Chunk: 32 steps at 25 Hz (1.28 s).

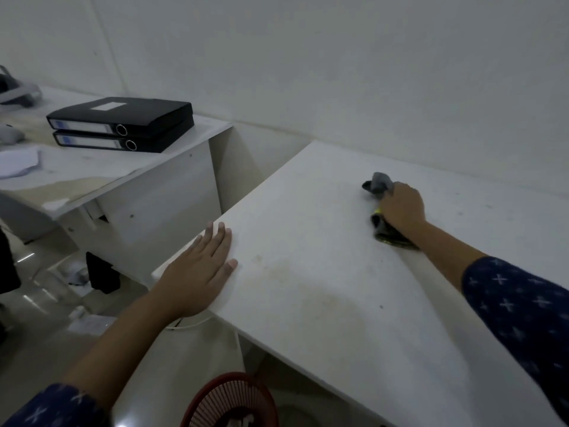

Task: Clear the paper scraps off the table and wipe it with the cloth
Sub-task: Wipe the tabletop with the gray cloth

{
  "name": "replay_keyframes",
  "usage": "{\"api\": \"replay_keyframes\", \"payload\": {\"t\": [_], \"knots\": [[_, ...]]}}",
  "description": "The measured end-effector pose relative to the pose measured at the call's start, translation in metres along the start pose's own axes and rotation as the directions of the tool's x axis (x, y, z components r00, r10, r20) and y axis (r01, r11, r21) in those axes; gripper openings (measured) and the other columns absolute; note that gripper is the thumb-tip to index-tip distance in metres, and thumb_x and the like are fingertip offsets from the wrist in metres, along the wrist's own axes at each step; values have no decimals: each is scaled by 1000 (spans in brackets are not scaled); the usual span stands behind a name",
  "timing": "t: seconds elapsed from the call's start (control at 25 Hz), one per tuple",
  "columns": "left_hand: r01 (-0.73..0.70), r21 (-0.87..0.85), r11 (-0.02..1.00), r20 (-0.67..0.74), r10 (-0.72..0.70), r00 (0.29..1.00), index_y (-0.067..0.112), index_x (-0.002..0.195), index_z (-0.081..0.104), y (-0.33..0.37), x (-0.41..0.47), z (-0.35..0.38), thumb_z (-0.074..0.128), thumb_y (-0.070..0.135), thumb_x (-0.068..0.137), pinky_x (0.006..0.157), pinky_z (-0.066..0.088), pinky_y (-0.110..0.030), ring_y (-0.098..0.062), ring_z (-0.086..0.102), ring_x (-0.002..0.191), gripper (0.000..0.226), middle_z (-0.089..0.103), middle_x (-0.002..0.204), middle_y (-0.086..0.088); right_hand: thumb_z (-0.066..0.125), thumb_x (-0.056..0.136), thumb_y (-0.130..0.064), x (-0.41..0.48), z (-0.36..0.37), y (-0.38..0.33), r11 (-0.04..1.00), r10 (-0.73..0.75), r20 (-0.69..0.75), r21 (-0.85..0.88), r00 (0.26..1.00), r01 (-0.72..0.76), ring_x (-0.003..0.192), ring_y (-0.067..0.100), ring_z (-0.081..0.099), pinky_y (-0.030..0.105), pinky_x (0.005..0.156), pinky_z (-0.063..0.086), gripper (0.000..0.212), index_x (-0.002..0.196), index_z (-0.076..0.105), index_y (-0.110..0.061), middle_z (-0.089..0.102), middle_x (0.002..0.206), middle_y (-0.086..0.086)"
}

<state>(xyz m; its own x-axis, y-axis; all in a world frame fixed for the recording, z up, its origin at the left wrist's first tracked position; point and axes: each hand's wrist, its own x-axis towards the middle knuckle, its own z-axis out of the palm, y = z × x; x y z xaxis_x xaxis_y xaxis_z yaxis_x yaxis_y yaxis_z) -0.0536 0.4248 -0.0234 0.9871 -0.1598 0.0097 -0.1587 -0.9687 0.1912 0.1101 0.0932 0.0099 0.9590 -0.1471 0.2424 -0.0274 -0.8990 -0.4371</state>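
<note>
We see the cloth (379, 184) on the white table (338, 272), in the far part of its top, nearer to the right side than to the left edge and a little away from the far edge at the wall. It is a dark grey cloth, crumpled into a bunch. One end sticks out beyond the fingers toward the wall, and the other end comes out under the wrist. This second end is darker, with a thin yellow-green line on it, and a small bright yellow-green spot shows just beside the knuckles. The right hand (401, 206) is curled over the middle of the cloth, grips it and holds it down on the table top. The left hand (200, 272) lies flat on the left edge of the table, close to its near left corner, with straight fingers spread a little, and it holds nothing. Both arms wear a dark blue sleeve (517, 306) with small pale crosses. The table top has faint brownish marks and a few small dark specks. On the neighbouring desk (92, 171) to the left, two black binders (123, 124) are stacked near its far right corner. They carry white labels on the spines and on the top, but the writing is too small to read. Below the near edge of the table stands a red basket (231, 399).
</note>
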Motion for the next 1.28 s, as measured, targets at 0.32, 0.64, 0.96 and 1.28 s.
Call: {"api": "replay_keyframes", "payload": {"t": [0.32, 0.64, 0.96, 1.28], "knots": [[-26, -13, 1000, 18, 26, 1000, 23, 137, -28, 3, 8, 2, -29, 80, 55, 111, -16, -19, -4, -33, 135, 100, -35, 147, 4, 41, 94, -12, -59, 91, -152, 719, -694, 355, 292, 626, 631, 142, 25, 26, 30, 111, 24, 47, 141, 39, -13, 31, 152, 14], [-71, -8, 997, 20, 71, 997, 23, 140, -24, 8, 17, 3, -29, 76, 59, 112, -13, -19, -5, -29, 138, 97, -29, 150, 6, 37, 92, -6, 60, 18, 51, 998, 46, 66, -53, 997, -43, 103, 38, 55, 35, 78, 41, 30, 114, 54, 3, 51, 123, 26], [-340, 63, 938, -36, 343, 939, 23, 147, -1, 69, -46, 4, -7, 57, 87, 119, -3, -28, -7, -7, 145, 69, -3, 157, 2, 48, 94, -6, -92, -1, -108, 633, -748, 283, 578, 601, 515, 84, -2, 54, 18, 75, 38, 20, 108, 60, -13, 63, 95, -6], [-461, -79, 884, 67, 466, 882, 21, 147, -11, 97, -61, 8, 12, 42, 97, 113, -18, -18, -3, -23, 140, 58, -19, 153, 5, 46, 90, 0, -75, 88, -166, 626, -780, 355, 445, 516, 640, 113, 29, 56, 15, 87, 36, 42, 128, 55, -14, 60, 124, 16]]}}
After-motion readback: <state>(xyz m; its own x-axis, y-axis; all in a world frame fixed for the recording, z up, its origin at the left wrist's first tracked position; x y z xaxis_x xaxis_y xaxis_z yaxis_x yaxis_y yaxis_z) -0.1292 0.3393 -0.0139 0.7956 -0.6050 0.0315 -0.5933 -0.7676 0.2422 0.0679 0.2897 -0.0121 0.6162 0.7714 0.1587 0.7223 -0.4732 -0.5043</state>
